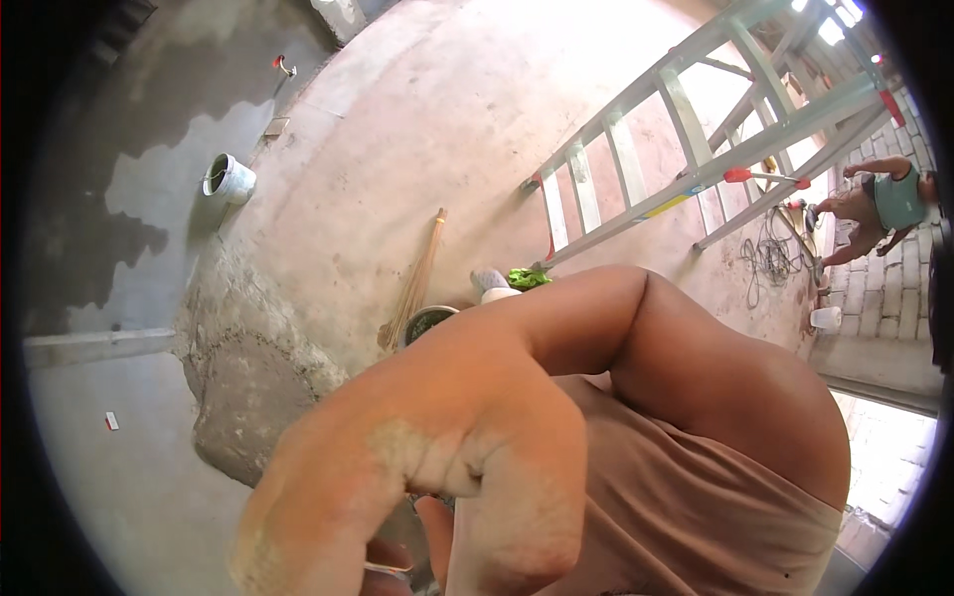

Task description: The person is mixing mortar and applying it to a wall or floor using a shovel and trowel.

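My right hand [437, 447] is raised very close to the camera, its arm bent at the elbow and coming in from the right. Its wrist is bent, and thumb and fingers point downward with a gap between them. Pale, dry dust marks the knuckles. The fingertips run past the lower edge, so what they touch is hidden. Inside the gap show finger-like shapes [433, 536], perhaps part of my left hand, and a thin pale edge [388, 569] that I cannot make out. My brown top [676, 507] lies behind the hand.
An aluminium stepladder [621, 159] stands at upper right, near a coiled cable [775, 260] and another person [889, 199]. A white bucket [231, 181] stands by the damp wall. A stick broom [422, 268], dark-mouthed container [429, 323] and green leafy bundle [529, 279] lie beyond my arm.
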The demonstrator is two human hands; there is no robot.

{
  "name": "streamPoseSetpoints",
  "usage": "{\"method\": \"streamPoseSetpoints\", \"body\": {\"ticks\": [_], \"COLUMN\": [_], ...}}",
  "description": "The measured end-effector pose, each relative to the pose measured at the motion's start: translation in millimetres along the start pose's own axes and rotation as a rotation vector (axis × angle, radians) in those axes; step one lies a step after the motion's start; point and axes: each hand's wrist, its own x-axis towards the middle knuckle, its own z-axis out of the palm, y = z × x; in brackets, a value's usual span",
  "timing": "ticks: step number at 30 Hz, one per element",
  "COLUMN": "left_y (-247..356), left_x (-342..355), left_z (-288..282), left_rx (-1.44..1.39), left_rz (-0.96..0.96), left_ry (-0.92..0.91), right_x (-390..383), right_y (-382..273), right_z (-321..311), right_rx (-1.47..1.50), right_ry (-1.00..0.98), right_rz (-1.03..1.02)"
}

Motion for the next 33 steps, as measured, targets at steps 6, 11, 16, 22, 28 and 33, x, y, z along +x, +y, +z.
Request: {"method": "streamPoseSetpoints", "body": {"ticks": [6,11,16,22,28,33], "left_y": [46,82,109,176,330,333], "left_x": [95,172,216,273,363,344], "left_z": [93,144,158,167,275,249], "left_rx": [0.592,0.584,0.485,0.499,0.486,0.755], "left_rz": [-0.188,-0.239,-0.382,-0.083,0.231,0.313], "left_ry": [0.457,0.455,0.551,0.592,0.558,0.318], "right_x": [-1,9,46,155,182,167], "right_y": [-34,-71,-120,-233,-202,-134], "right_z": [-81,-188,-304,-384,-433,-507], "right_rx": [-0.009,0.047,0.2,-0.029,-0.286,-0.677], "right_ry": [-0.092,-0.1,-0.168,-0.199,-0.426,-0.341], "right_rz": [0.146,0.201,0.171,0.847,0.61,0.578]}}
